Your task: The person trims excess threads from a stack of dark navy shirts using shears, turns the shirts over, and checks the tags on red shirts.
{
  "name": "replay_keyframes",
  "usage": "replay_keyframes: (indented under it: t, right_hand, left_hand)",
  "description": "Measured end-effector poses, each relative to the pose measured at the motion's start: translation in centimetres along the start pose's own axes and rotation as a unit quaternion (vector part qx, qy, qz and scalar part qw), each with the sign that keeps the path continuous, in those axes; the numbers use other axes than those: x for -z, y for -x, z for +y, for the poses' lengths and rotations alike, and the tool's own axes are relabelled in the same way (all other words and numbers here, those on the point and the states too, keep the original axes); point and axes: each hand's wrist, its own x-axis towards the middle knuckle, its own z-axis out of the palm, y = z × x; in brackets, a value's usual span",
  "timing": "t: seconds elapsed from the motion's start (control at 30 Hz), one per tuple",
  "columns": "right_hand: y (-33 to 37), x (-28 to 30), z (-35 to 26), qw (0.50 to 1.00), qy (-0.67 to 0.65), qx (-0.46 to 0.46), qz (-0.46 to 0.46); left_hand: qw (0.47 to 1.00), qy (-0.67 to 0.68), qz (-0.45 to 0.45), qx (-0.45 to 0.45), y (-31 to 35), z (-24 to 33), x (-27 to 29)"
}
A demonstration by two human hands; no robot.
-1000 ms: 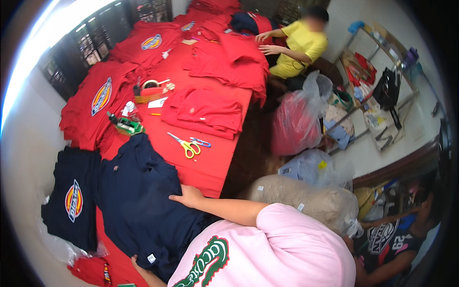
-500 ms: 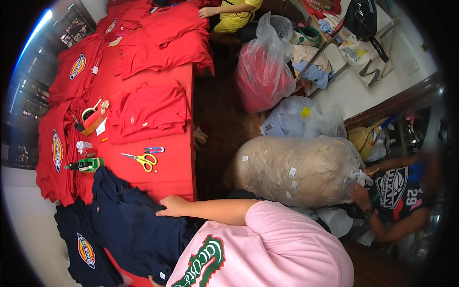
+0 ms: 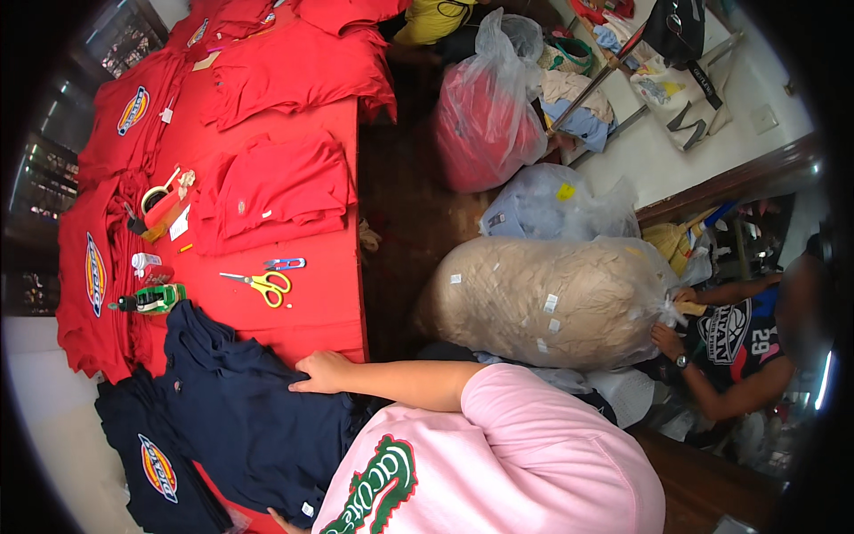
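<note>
A navy T-shirt (image 3: pixel 245 409) lies spread at the near end of the red-covered table. My right hand (image 3: pixel 322 372) rests on the shirt's right-hand edge, its fingers lying out over the cloth. At the lower picture edge, only the fingers of my left hand (image 3: pixel 286 523) show, stretched out beside a small white label (image 3: pixel 308 509) at the shirt's near edge. The rest of that hand is cut off. Left of this shirt is another navy garment (image 3: pixel 158 467) with an oval printed logo.
Yellow-handled scissors (image 3: pixel 269 287) and blue thread snips (image 3: pixel 285 264) lie beyond the shirt. Folded red shirts (image 3: pixel 271 191) cover much of the table. To the right stands a large clear bag of beige cloth (image 3: pixel 543 298), with a co-worker's hands (image 3: pixel 669 340) at its tied end.
The view has shifted slightly. My hands stay in nearly the same places on the navy T-shirt. The hand of the person in yellow at the top has left the picture.
</note>
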Motion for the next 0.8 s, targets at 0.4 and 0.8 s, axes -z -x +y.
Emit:
replay_keyframes:
  t: [0.4, 0.8]
  right_hand:
    - [-1.3, 0.2, -0.5, 0.999, -0.015, -0.02, -0.032]
    - [-1.9, -1.6, -5.5, 0.986, 0.019, -0.12, -0.116]
  left_hand:
    - [0.992, 0.032, -0.071, -0.098, -1.9, -1.3, 2.9]
    - [0.977, 0.057, 0.024, -0.203, 5.6, -6.8, -2.0]
